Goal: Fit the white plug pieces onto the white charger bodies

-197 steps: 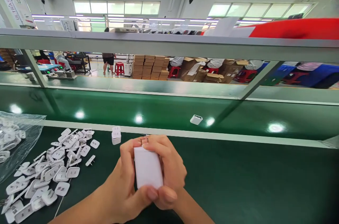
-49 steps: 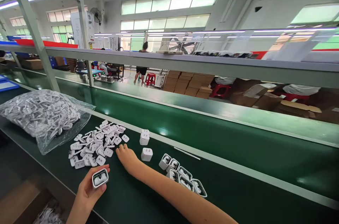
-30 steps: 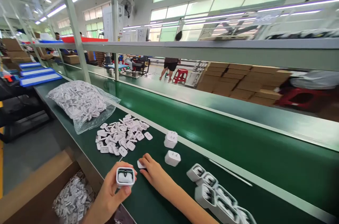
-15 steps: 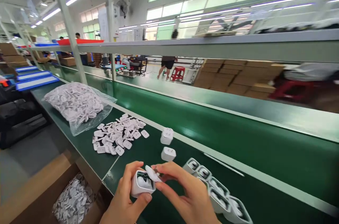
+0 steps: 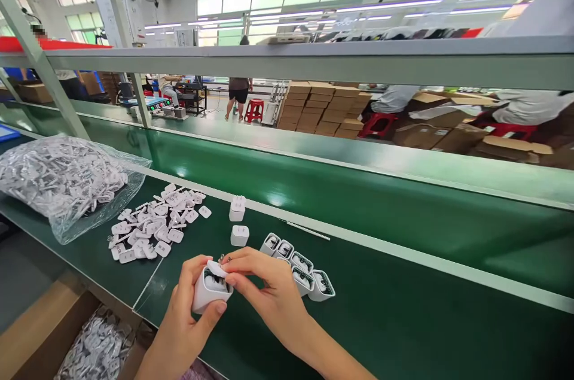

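Note:
My left hand (image 5: 186,314) grips a white charger housing (image 5: 210,291), tilted with its open end up and dark inside. My right hand (image 5: 264,287) pinches a flat white plug cover (image 5: 216,269) with its fingertips, holding it against that open end. Small metal prongs (image 5: 222,258) show by the fingertips. Just beyond my hands, several open housings (image 5: 298,266) stand grouped on the dark green bench (image 5: 381,308). Two closed white plug units (image 5: 239,223) stand nearer the bench's far rail, and a loose heap of plug covers (image 5: 155,227) lies to the left.
A clear plastic bag of plug covers (image 5: 63,185) lies at the bench's left end. Below its near edge, an open cardboard box (image 5: 45,332) holds more bagged parts. A raised green shelf and metal rail (image 5: 314,57) run behind the bench, with seated people and stacked cartons beyond.
The plug cover has moved from my right fingers' open grip onto the housing's open end, and both hands have drawn closer together. The view has turned, shifting the bench leftward.

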A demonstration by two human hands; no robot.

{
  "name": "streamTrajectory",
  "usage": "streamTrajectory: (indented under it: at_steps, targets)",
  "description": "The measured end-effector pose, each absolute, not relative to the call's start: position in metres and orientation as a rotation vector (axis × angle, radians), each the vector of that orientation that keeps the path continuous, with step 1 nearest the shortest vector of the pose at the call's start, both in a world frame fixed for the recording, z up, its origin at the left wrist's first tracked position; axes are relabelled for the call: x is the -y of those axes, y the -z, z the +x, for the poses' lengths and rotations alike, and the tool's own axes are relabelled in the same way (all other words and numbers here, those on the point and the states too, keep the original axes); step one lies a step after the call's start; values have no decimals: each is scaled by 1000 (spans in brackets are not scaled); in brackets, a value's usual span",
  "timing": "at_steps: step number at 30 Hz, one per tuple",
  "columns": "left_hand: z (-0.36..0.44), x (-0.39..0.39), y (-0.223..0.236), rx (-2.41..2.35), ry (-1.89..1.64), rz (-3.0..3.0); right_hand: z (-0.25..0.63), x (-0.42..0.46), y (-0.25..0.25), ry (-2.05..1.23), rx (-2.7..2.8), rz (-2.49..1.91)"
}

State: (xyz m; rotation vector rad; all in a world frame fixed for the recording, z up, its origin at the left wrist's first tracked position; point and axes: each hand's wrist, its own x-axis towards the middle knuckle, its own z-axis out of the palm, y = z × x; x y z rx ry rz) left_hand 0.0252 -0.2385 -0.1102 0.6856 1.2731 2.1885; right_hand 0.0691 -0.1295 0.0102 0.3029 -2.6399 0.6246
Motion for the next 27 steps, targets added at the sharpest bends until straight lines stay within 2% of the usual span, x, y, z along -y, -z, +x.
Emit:
streamTrajectory:
  at_steps: [4, 11, 18, 21, 25, 27]
  targets:
    - [24, 237, 113, -1316, -2166, 647, 70, 131, -9, -609, 2612, 287]
    - [11, 229, 143, -1447, -2025, 929, 72, 132, -4, -459, 2619, 325]
    - [5, 234, 130, -1669, -2086, 1151, 73, 125, 2, -518, 2600, 468]
    - [9, 231, 119, -1471, -2255, 1057, 72, 128, 15, -491, 2590, 524]
    - [32, 219, 97, -978, -2416, 433, 72, 133, 27, -146, 2559, 436]
    - [44, 211, 90, -742, -2440, 333, 77, 129, 21, -55, 2586, 420]
